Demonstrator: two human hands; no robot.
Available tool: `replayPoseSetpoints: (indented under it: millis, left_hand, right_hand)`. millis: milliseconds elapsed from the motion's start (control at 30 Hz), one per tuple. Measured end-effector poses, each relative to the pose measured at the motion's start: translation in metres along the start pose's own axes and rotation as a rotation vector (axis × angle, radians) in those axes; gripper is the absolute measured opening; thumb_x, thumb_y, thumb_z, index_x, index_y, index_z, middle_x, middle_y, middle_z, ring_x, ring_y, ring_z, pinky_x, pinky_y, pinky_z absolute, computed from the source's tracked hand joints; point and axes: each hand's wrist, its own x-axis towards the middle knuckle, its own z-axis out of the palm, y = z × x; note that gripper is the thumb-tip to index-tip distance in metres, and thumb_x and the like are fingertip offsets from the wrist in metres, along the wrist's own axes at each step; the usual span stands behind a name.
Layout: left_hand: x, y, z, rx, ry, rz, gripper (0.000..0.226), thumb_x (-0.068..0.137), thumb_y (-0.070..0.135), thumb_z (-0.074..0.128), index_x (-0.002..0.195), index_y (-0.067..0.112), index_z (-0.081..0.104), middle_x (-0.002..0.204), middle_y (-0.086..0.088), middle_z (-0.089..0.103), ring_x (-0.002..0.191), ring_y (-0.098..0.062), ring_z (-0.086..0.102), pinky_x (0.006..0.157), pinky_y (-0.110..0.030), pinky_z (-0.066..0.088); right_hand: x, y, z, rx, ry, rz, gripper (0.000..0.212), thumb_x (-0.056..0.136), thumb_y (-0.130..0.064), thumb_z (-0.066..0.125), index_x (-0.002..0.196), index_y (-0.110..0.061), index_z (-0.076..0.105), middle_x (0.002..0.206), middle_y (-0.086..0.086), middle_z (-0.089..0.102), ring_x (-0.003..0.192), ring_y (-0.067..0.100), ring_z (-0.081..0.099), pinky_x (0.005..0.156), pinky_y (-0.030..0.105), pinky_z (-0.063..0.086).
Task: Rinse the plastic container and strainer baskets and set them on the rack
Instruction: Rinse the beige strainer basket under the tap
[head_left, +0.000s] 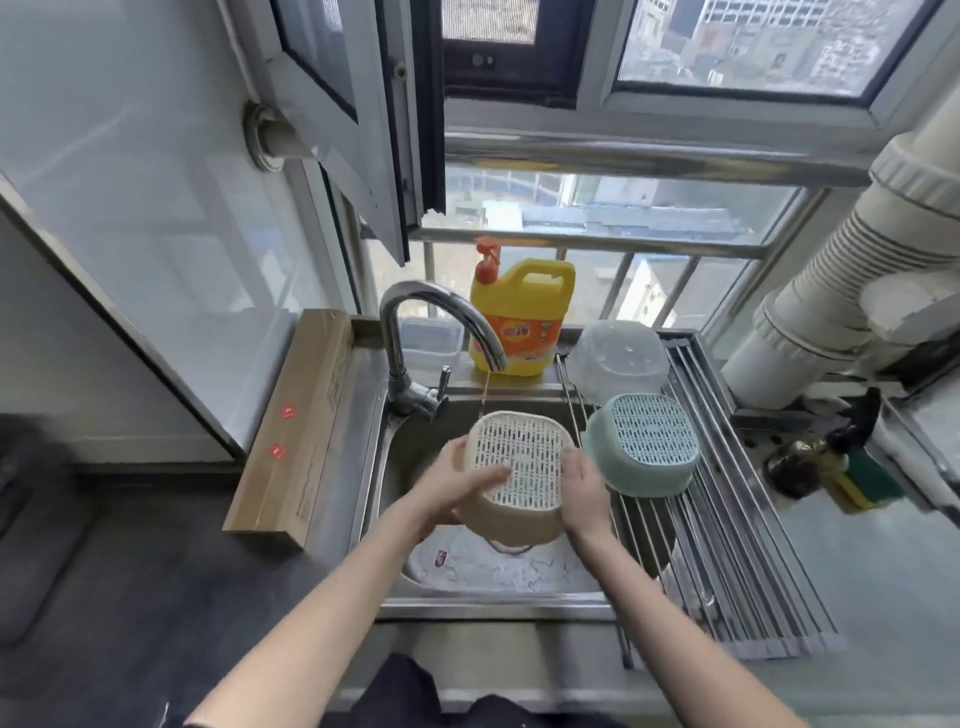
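Over the steel sink (395, 467), both hands are gripping the beige strainer basket (519, 467), left hand (457, 480) at nine o'clock, right hand (584, 486) at three; I'd keep turning it under the faucet (441, 332) stream.

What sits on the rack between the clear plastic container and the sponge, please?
In the head view, the blue-green strainer basket, upside down on the rack.

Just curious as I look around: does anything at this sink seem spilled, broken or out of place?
Nothing stands out. Both hands hold the beige plastic strainer basket under the tap; the teal basket and clear container sit upside down on the rack.
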Motion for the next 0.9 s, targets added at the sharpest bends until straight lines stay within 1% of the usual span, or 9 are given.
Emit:
replayPoseSetpoints:
  millis: [133, 200, 333, 433, 500, 600, 733, 800, 900]
  left_hand:
    - [0.003, 0.003, 0.005, 0.016, 0.056, 0.021, 0.071, 0.072, 0.04, 0.079, 0.132, 0.025, 0.044, 0.124, -0.002, 0.06, 0.104, -0.019, 0.063, 0.071, -0.034, 0.057]
    - [0.002, 0.007, 0.007, -0.022, 0.085, 0.038, 0.076, 0.07, 0.04, 0.08, 0.134, 0.025, 0.041, 0.123, -0.001, 0.06, 0.102, -0.017, 0.063, 0.067, -0.031, 0.057]
    - [0.008, 0.007, 0.009, -0.012, 0.081, 0.03, 0.094, 0.063, 0.049, 0.081, 0.142, 0.022, 0.039, 0.13, -0.002, 0.058, 0.107, -0.019, 0.062, 0.076, -0.036, 0.058]
    - [0.01, 0.013, 0.006, 0.045, 0.076, 0.022, 0.099, 0.058, 0.055, 0.081, 0.141, 0.021, 0.04, 0.131, -0.004, 0.058, 0.106, -0.02, 0.062, 0.08, -0.039, 0.057]
    - [0.011, 0.014, 0.009, 0.008, 0.103, 0.025, 0.091, 0.064, 0.046, 0.082, 0.141, 0.021, 0.04, 0.131, -0.003, 0.057, 0.106, -0.02, 0.061, 0.074, -0.035, 0.057]
    - [0.014, 0.013, 0.013, -0.045, 0.135, -0.008, 0.087, 0.065, 0.045, 0.081, 0.139, 0.022, 0.043, 0.131, -0.002, 0.057, 0.105, -0.02, 0.061, 0.073, -0.037, 0.058]
    - [0.013, 0.01, 0.019, -0.064, 0.125, -0.035, 0.08, 0.069, 0.043, 0.079, 0.138, 0.019, 0.046, 0.126, -0.004, 0.06, 0.102, -0.022, 0.062, 0.072, -0.039, 0.058]
    - [0.016, 0.006, 0.022, -0.102, 0.161, 0.022, 0.083, 0.068, 0.043, 0.081, 0.138, 0.02, 0.044, 0.127, -0.003, 0.06, 0.106, -0.022, 0.062, 0.08, -0.04, 0.057]
    - [0.017, 0.008, 0.026, -0.066, 0.254, 0.023, 0.083, 0.069, 0.044, 0.079, 0.139, 0.017, 0.044, 0.131, -0.005, 0.058, 0.11, -0.024, 0.059, 0.091, -0.046, 0.052]
  right_hand:
    - [0.003, 0.007, 0.002, 0.047, 0.037, -0.011, 0.045, 0.099, -0.045, 0.033, 0.115, -0.011, 0.059, 0.109, 0.005, 0.067, 0.103, 0.022, 0.062, 0.091, 0.041, 0.049]
    - [0.007, 0.003, -0.003, 0.067, 0.045, -0.01, 0.037, 0.101, -0.039, 0.035, 0.109, -0.013, 0.06, 0.098, 0.0, 0.067, 0.094, 0.016, 0.063, 0.08, 0.034, 0.05]
    - [0.009, -0.001, -0.01, 0.064, 0.044, 0.007, 0.03, 0.102, -0.031, 0.037, 0.098, -0.014, 0.061, 0.089, -0.001, 0.066, 0.081, 0.012, 0.06, 0.062, 0.024, 0.042]
    - [0.012, 0.001, -0.011, 0.046, 0.039, 0.011, 0.027, 0.102, -0.029, 0.038, 0.098, -0.016, 0.062, 0.089, -0.001, 0.065, 0.083, 0.014, 0.06, 0.058, 0.018, 0.04]
    - [0.011, -0.003, -0.012, 0.066, 0.05, -0.021, 0.029, 0.103, -0.028, 0.037, 0.107, -0.014, 0.063, 0.095, -0.002, 0.066, 0.088, 0.012, 0.061, 0.066, 0.017, 0.043]
    - [0.014, -0.001, -0.013, 0.118, 0.095, -0.002, 0.038, 0.101, -0.027, 0.042, 0.131, -0.008, 0.055, 0.117, 0.001, 0.061, 0.114, 0.017, 0.054, 0.092, 0.027, 0.041]
    - [0.018, 0.005, -0.015, 0.105, 0.067, 0.011, 0.035, 0.099, -0.03, 0.047, 0.122, -0.007, 0.062, 0.109, 0.003, 0.066, 0.105, 0.018, 0.059, 0.08, 0.027, 0.044]
    - [0.023, 0.009, -0.016, 0.124, 0.11, 0.002, 0.035, 0.099, -0.033, 0.046, 0.122, -0.011, 0.062, 0.112, 0.001, 0.067, 0.104, 0.016, 0.06, 0.086, 0.03, 0.046]
    - [0.028, 0.009, -0.017, 0.115, 0.052, 0.067, 0.032, 0.097, -0.031, 0.049, 0.118, -0.012, 0.064, 0.113, 0.004, 0.068, 0.104, 0.018, 0.061, 0.088, 0.033, 0.047]
